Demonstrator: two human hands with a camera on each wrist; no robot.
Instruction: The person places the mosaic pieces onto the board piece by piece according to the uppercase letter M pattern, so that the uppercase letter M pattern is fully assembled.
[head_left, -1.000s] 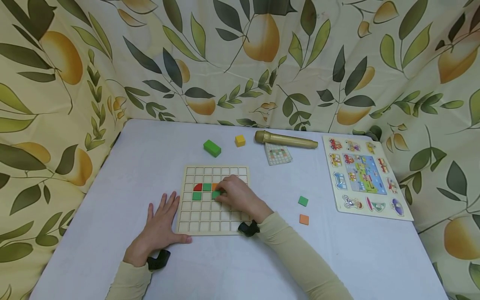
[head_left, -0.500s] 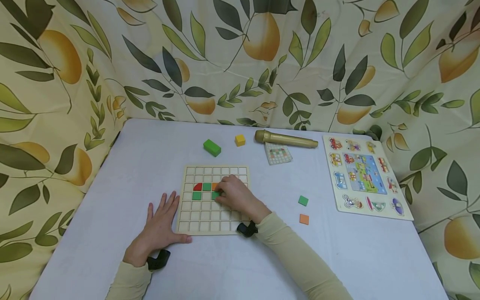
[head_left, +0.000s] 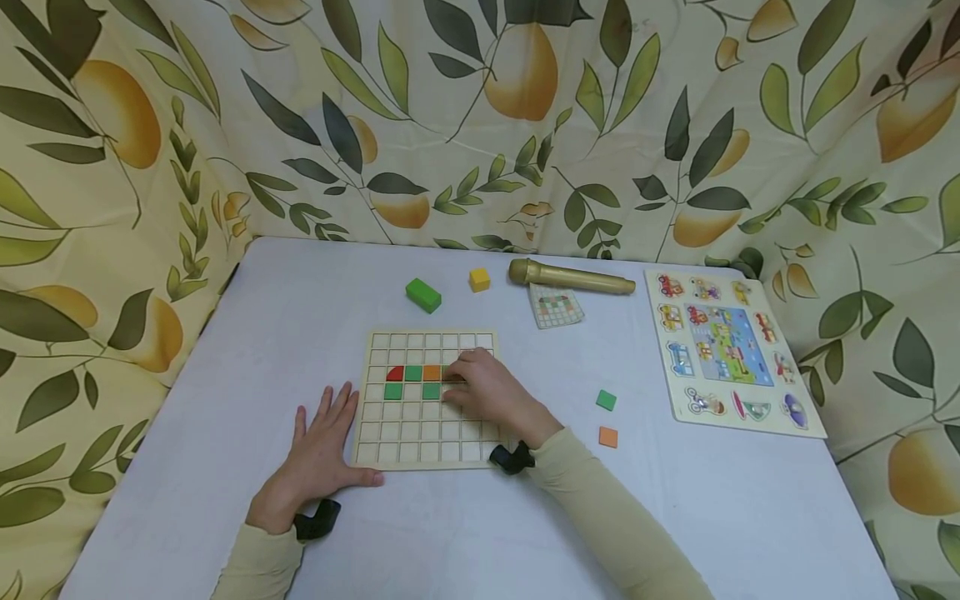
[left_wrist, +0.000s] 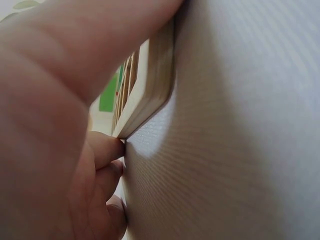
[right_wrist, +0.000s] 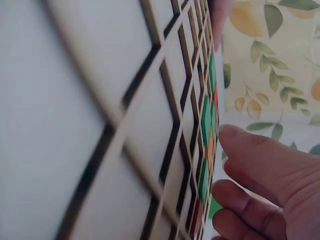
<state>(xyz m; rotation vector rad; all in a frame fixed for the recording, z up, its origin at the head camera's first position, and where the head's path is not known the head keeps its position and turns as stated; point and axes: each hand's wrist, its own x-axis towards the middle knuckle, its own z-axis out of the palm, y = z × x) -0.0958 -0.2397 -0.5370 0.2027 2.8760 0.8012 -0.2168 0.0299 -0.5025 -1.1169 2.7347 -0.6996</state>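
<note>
A wooden grid board (head_left: 375, 433) lies on the table with coloured tiles in its squares. Red (head_left: 395, 374), green (head_left: 413, 373) and orange tiles (head_left: 432, 373) form a row, with two green tiles below it. My left hand (head_left: 315, 454) lies flat with fingers spread, the fingers at the board's left edge and the thumb at its lower left corner. My right hand (head_left: 491, 392) is bent over the board, fingertips right at the row. The right wrist view shows another green tile (right_wrist: 204, 180) and a red tile (right_wrist: 195, 216) by these fingers, mostly hidden from the head view.
To the right lie a loose green tile (head_left: 606, 401) and an orange one (head_left: 608, 437). A green block (head_left: 423, 296), a yellow block (head_left: 479, 280), a gold toy microphone (head_left: 573, 277) and a pattern card (head_left: 557, 307) are behind the board. A picture puzzle (head_left: 682, 400) lies at far right.
My right hand has shifted slightly to the right along the row, uncovering the whole orange tile and the green tile below it. My left hand has stayed in place.
</note>
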